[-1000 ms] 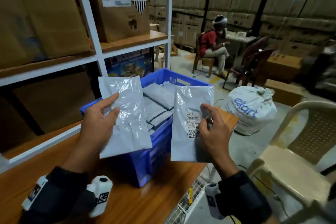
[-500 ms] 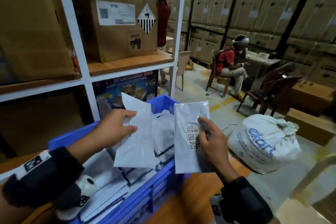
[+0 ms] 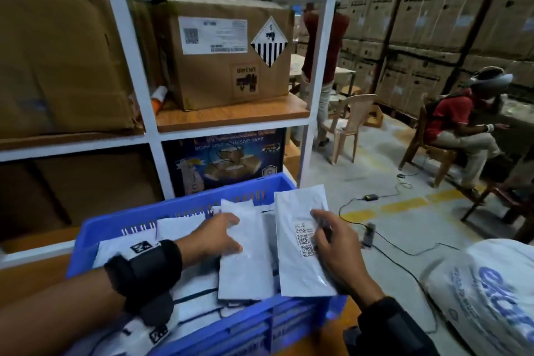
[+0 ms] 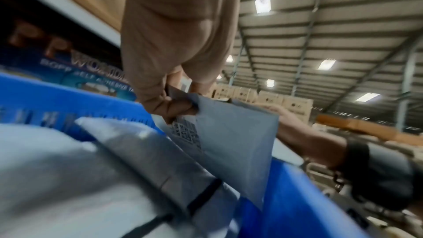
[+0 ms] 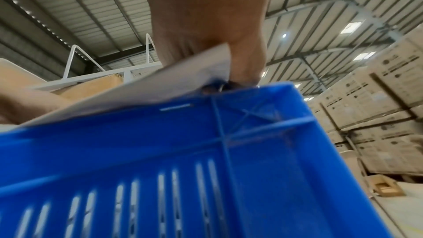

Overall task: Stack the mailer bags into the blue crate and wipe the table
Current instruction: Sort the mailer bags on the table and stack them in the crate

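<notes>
The blue crate point(image 3: 185, 208) stands on the wooden table point(image 3: 31, 277) and holds several white mailer bags. My left hand point(image 3: 231, 234) is inside the crate and grips a plain white mailer bag point(image 3: 245, 266) that lies low on the pile. In the left wrist view, thumb and fingers point(image 4: 174, 108) pinch a grey bag's point(image 4: 231, 133) upper edge. My right hand point(image 3: 320, 228) holds a mailer bag with a barcode label point(image 3: 297, 263) over the crate's right end. In the right wrist view that bag point(image 5: 160, 88) sits just above the crate's wall point(image 5: 206, 151).
A white shelf rack point(image 3: 135, 113) with cardboard boxes point(image 3: 228, 52) rises right behind the crate. A full white sack with blue print point(image 3: 491, 298) lies at the lower right. Cables point(image 3: 375, 240) run over the floor. A seated person point(image 3: 450, 124) and a plastic chair point(image 3: 349, 121) are farther back.
Both hands have moved forward and down with their bags, from in front of the crate to over it. The left hand's bag now lies low on the pile.
</notes>
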